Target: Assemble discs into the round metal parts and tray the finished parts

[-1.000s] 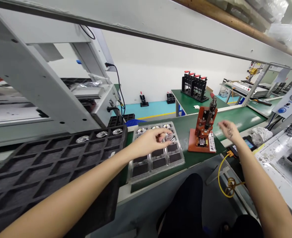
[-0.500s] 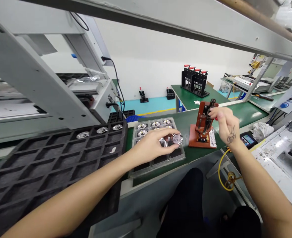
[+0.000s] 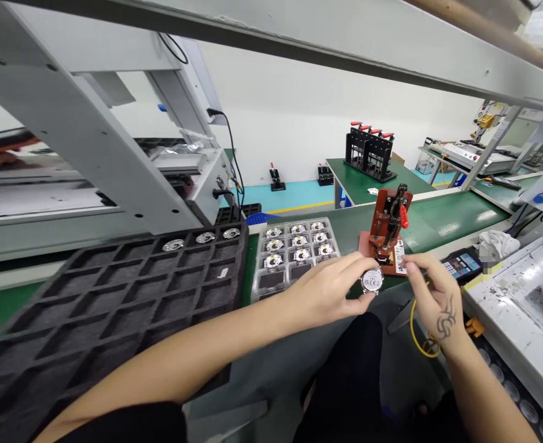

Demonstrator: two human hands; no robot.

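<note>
My left hand (image 3: 331, 286) pinches a round metal watch case (image 3: 372, 281) by its rim between thumb and fingers. Its printed back faces me, in front of the fixture. My right hand (image 3: 435, 301) hovers just to the right of the case, fingers loosely bent and apart, with nothing visible in it. Behind both hands stands a brown toggle-clamp fixture (image 3: 385, 221) with a raised red handle (image 3: 403, 216). A clear plastic tray (image 3: 271, 282) beyond my left forearm holds several round watch parts.
A black compartment tray (image 3: 128, 295) at the left holds 3 round metal parts along its far edge. To the right lie a handheld keypad device (image 3: 463, 266) and a crumpled white cloth (image 3: 497, 245). A grey beam (image 3: 299, 43) crosses overhead; a yellow cable (image 3: 414, 326) hangs below.
My right hand has come off the clamp handle and down toward the watch case. My left hand has carried the case rightward from over the clear tray to the front of the fixture.
</note>
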